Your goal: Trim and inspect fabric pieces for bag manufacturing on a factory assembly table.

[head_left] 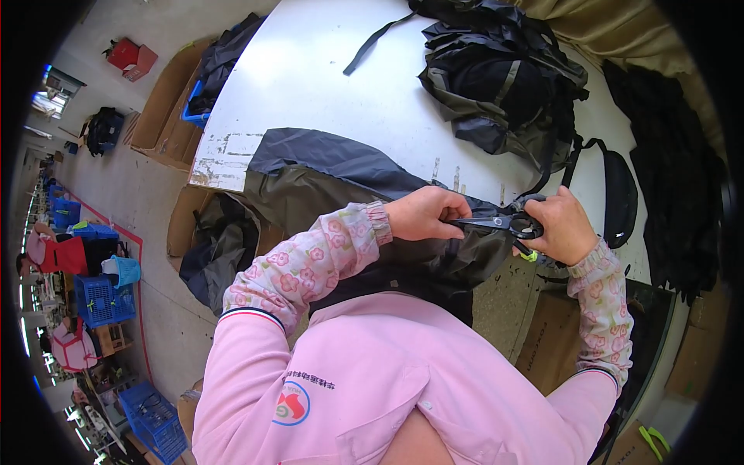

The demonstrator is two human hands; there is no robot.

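Note:
My right hand [562,226] is closed round the handles of black scissors [500,222], with a yellow-green tie hanging by the grip. The blades point left, and their tips reach the pinched fingers of my left hand [428,214]. Whatever those fingers pinch is too small to make out; it may be an edge of the cloth. Beneath both hands a dark grey and olive fabric piece [310,182] drapes over the table's near edge toward my lap. Flowered sleeve covers wrap both forearms.
On the white table [325,77] lies a heap of black and olive bags [504,85], with a black pouch [618,198] at the right. Cardboard boxes [167,108] with dark cloth stand at the left edge. Blue baskets [105,298] and a seated person are farther left.

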